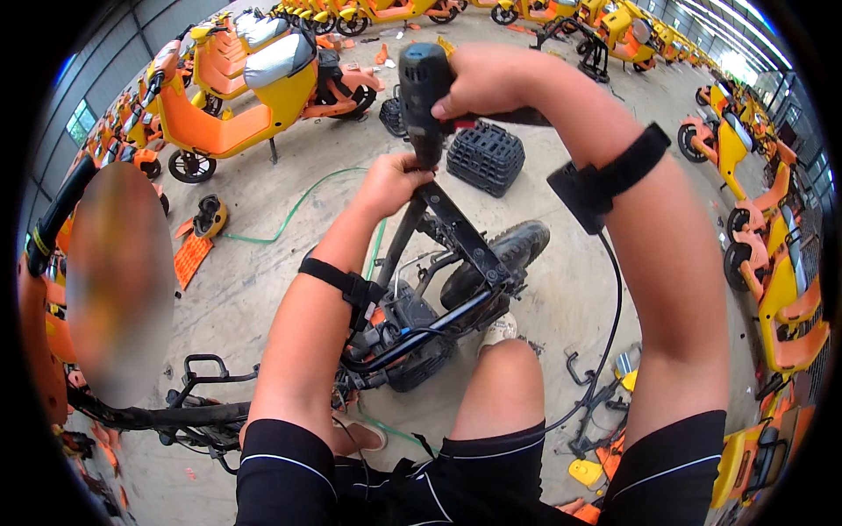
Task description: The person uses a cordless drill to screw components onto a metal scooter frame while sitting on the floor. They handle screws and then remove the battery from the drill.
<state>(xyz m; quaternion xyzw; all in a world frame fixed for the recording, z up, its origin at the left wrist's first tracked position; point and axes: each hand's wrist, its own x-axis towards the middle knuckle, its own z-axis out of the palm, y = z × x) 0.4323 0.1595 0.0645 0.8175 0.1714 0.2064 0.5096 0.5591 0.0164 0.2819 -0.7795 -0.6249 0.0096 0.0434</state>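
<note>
A black power drill (pixel 423 105) stands nose down over the raised end of a black scooter frame (pixel 458 230). My right hand (pixel 487 81) is wrapped round its grip from the right. Close to the drill's nose, my left hand (pixel 395 182) is closed, thumb and fingers pressed together at the frame's end. What those fingers pinch is hidden. The stripped frame stretches down between my arms to a dark motor area (pixel 417 320), with a black-tyred wheel (pixel 524 250) on its right side. Black handlebars (pixel 206 381) lie at the lower left.
A black plastic basket (pixel 485 159) sits on the concrete floor beyond the frame. A green hose (pixel 294 215) curves across the left, near a yellow helmet (pixel 210 216). Yellow-orange scooters (pixel 254 96) line the left, back and right. Loose parts (pixel 596 430) lie at the lower right.
</note>
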